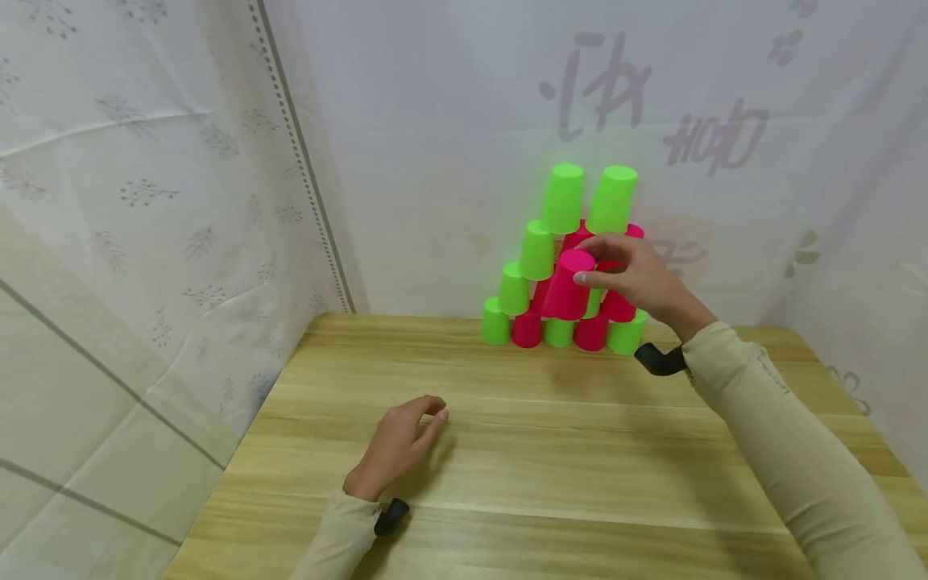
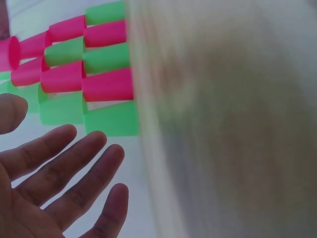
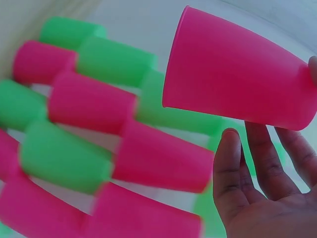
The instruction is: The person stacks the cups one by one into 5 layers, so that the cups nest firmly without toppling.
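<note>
1. While the right hand (image 1: pixel 638 278) holds it by the base end, the pink cup (image 1: pixel 568 283) hangs upside down in the air, just in front of the cup pyramid (image 1: pixel 565 266) and about halfway up its height. The wrist view shows the fingers (image 3: pixel 233 168) lying fairly straight under the cup's closed end with the thumb opposite — a light pinch, not a full wrap.

2. Behind it the pyramid of green and pink cups stands at the far edge of the wooden table (image 1: pixel 507 451), against the white curtain (image 1: pixel 435 161). Two green cups (image 1: pixel 589 199) sit side by side at the top.

3. The left hand (image 1: pixel 399 443) rests low on the table, well apart from the stack, fingers loosely curled and holding nothing.

4. Risk, as I judge it: the held cup is tilted and very near the middle rows — a nudge from its rim or the knuckles could knock those light cups and bring the upper tiers down. The loose pinch could also let the cup slip.
</note>
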`<state>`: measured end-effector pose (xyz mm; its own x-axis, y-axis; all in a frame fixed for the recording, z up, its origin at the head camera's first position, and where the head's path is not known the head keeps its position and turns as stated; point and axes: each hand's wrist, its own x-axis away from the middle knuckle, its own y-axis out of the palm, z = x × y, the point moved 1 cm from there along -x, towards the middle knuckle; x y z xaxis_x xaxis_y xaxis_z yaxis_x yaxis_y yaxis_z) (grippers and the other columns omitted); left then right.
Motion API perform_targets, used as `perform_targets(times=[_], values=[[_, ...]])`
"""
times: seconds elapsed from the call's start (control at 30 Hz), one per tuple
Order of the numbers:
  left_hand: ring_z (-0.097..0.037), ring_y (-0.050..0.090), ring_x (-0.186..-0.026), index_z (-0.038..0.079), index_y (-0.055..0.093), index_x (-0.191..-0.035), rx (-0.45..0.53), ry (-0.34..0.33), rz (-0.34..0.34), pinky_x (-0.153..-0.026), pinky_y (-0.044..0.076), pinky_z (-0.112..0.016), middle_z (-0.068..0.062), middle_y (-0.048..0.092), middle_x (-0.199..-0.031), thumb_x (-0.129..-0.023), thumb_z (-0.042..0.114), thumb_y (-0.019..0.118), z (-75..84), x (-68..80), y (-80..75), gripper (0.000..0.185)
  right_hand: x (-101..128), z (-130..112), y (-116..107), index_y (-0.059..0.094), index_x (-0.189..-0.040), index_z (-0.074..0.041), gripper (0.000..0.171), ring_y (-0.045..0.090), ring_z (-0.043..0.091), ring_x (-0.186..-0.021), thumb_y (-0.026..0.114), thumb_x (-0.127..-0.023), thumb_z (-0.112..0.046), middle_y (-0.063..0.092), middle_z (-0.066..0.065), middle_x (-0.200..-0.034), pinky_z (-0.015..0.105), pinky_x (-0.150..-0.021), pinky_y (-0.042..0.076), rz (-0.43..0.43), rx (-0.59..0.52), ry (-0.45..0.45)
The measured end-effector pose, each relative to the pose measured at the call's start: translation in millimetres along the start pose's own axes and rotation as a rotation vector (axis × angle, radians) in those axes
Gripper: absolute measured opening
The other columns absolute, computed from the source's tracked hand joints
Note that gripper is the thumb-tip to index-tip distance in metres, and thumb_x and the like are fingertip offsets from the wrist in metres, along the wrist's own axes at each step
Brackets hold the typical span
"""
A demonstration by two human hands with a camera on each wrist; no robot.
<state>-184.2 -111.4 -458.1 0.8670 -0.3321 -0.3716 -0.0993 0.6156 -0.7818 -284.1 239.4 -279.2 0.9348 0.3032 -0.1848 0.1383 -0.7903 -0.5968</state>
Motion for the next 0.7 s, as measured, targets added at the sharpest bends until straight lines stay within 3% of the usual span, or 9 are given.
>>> perform_targets(times=[0.2,0.57,0.7], values=[[-0.017,0.067,-0.096,0.007,0.065,-0.106,0.000,0.007,-0.023,-0.083,0.054,-0.035,-0.002,0.071,-0.100,-0.095,0.029,0.050,0.8,3.4,2.7,0.028,-13,-26,-29,0.055,-0.122,-0.017,0.043,0.055,0.016,-0.103,0.066,-0.084,-0.032,0.059,-0.003,-0.109,0.021,-0.079,0.049,0.031,-0.009,-0.031],[-0.015,0.067,-0.093,0.012,0.066,-0.103,-0.009,0.002,-0.062,-0.080,0.055,-0.032,0.001,0.071,-0.098,-0.094,0.028,0.052,-1.6,7.7,7.8,0.022,-32,-69,-76,0.055,-0.121,-0.016,0.040,0.055,0.018,-0.097,0.066,-0.085,-0.029,0.061,-0.002,-0.104,0.026,-0.080,0.046,0.097,-0.052,-0.041],[-0.017,0.067,-0.095,0.012,0.066,-0.102,0.002,-0.004,-0.056,-0.082,0.054,-0.033,0.000,0.070,-0.098,-0.094,0.027,0.052,-1.5,5.9,4.9,0.022,-43,-81,-91,0.056,-0.119,-0.014,0.040,0.054,0.016,-0.096,0.067,-0.084,-0.028,0.061,-0.002,-0.106,0.018,-0.075,0.049,0.140,-0.104,-0.041]])
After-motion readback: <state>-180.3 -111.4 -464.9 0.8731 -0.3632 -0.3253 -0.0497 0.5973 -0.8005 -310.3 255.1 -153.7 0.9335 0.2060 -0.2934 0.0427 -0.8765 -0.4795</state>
